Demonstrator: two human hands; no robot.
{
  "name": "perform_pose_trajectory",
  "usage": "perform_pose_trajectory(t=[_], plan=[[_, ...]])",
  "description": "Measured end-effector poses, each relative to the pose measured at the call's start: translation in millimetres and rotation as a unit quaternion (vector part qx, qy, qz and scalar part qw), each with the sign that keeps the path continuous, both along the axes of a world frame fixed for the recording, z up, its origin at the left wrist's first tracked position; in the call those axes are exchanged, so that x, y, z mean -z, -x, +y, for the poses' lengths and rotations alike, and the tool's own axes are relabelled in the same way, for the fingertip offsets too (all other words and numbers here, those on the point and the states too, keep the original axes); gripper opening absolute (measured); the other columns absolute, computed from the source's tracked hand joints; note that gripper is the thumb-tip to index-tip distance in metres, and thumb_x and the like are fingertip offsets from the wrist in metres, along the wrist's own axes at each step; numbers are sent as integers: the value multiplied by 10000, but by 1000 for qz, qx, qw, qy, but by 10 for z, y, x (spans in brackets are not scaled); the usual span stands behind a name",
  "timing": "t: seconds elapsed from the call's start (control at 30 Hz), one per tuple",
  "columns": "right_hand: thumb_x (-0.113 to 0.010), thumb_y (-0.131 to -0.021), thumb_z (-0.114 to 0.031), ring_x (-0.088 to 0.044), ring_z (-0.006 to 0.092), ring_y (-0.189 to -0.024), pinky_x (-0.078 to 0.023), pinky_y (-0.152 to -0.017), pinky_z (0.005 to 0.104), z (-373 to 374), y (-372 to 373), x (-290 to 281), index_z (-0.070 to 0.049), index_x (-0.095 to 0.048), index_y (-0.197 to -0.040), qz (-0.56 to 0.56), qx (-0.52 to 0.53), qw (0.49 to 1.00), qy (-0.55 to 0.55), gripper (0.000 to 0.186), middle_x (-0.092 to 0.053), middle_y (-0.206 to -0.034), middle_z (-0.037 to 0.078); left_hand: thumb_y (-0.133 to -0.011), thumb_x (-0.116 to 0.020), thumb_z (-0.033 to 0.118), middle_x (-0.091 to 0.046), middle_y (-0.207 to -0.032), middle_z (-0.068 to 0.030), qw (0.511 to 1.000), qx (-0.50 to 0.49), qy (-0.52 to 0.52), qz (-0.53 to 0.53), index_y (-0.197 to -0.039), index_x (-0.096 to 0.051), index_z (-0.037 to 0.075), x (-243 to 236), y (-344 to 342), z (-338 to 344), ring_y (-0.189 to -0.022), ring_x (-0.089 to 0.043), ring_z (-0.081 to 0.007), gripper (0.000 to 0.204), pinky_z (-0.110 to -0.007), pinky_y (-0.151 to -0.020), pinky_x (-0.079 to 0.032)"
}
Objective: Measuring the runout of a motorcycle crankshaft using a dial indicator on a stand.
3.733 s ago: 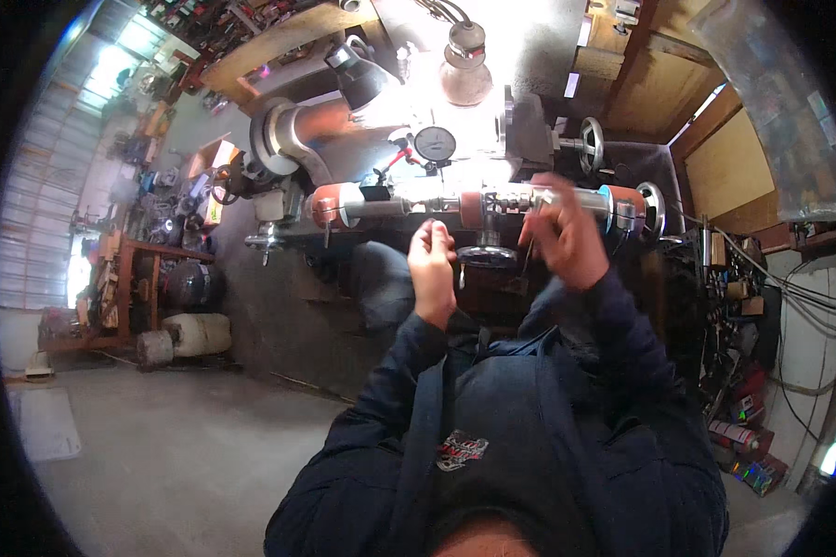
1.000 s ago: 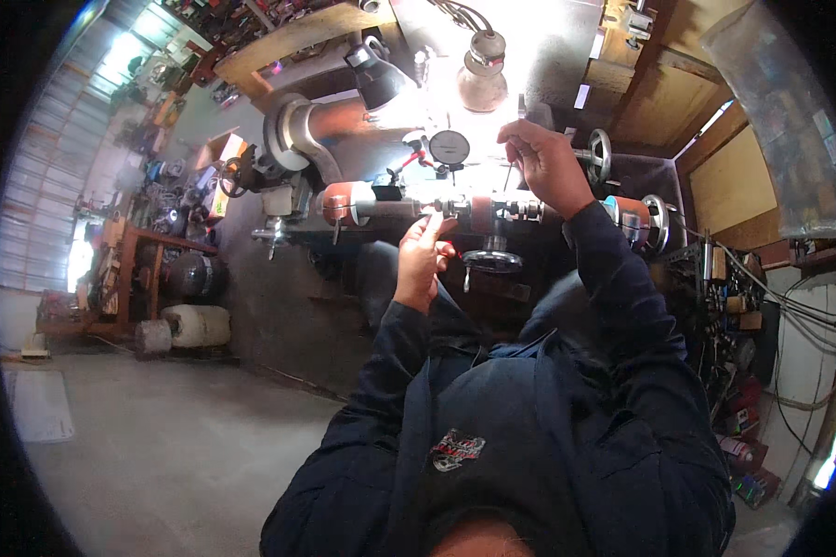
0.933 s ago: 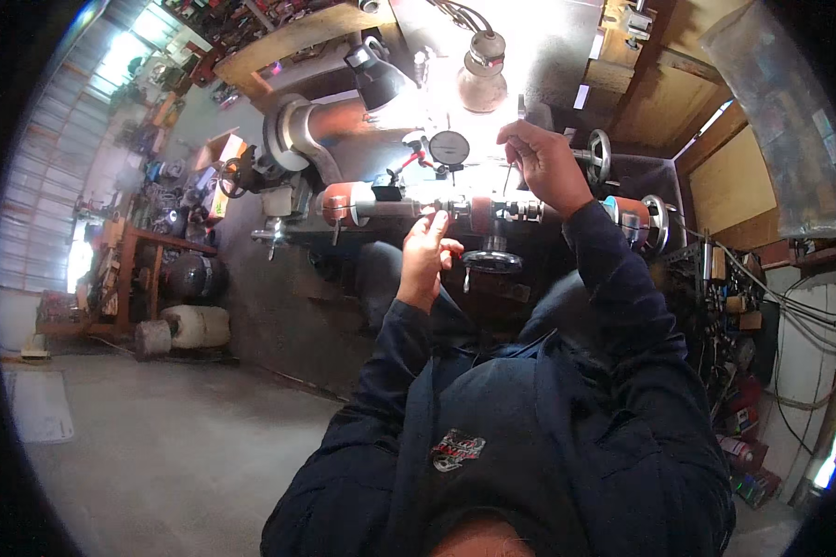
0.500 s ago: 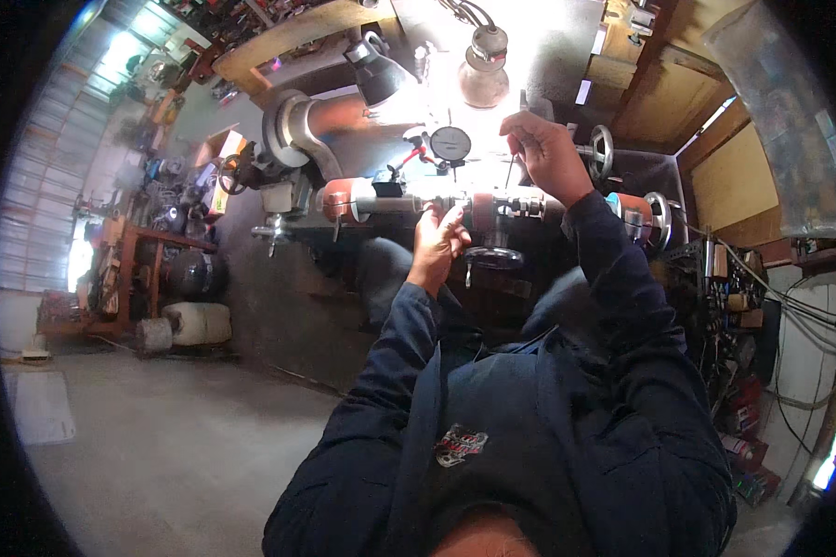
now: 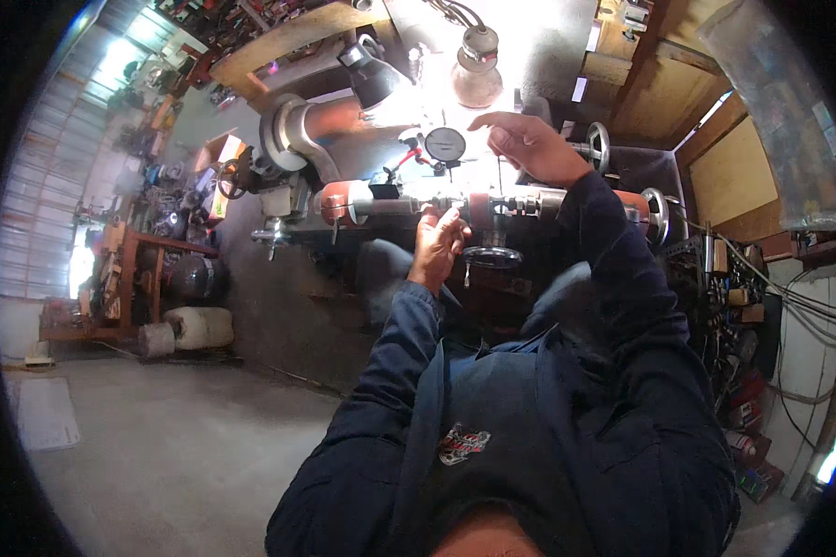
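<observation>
At the left, a dark handwheel [image 5: 233, 179] stands apart from the machine's orange end block [image 5: 335, 199]; out of that block a metal shaft [image 5: 398, 207] runs across in front of me, with a small black plate [image 5: 384, 191] just above it; next a red arm [image 5: 409, 153] slants up near the round dial [image 5: 445, 144], which stands over the shaft; below the dial, my left grip [image 5: 440, 239] is raised to the shaft's near side, fingers bent and close together, and I cannot tell whether they close on anything; just right of it sits an orange collar [image 5: 477, 212], with a chrome handwheel [image 5: 492, 256] beneath; above, a thin rod [image 5: 500, 174] stands nearly upright below my right grip [image 5: 528, 151], whose fingers are loosely bent; I cannot tell whether they pinch the rod's top; farthest right, a silver handwheel [image 5: 658, 216] stands beyond my sleeve [image 5: 613, 251].
</observation>
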State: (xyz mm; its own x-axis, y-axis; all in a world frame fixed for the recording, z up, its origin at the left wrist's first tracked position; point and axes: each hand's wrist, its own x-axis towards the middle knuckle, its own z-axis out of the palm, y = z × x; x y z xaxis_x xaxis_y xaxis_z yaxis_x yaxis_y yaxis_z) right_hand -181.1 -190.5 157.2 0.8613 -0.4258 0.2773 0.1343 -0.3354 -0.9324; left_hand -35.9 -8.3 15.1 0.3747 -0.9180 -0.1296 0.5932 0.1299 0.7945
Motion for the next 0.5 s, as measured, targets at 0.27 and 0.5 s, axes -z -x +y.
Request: perform_pose_trajectory(t=[0.27,0.5], plan=[[-464,-1024,-461,-465,107,-651,-427,-638,289,71,-23,20,-55,-698,-1041,43,34,998,-8,469,-492,-679,-3,-977,-592,137,-612,-813,-61,1000,19,2,3,-1134,-461,140,87,-38,29,-629,-596,-99,204,-185,-434,-357],[-530,-1009,-383,-475,135,-651,-413,-614,332,126,-112,97,-20,-692,-892,-26,133,984,117,414,-502,-642,18,-986,-585,146,-602,-814,-40,1000,3,28,4,-1132,-460,156,140,-44,15,-661,-601,-108,193,-191,-461,-365]])
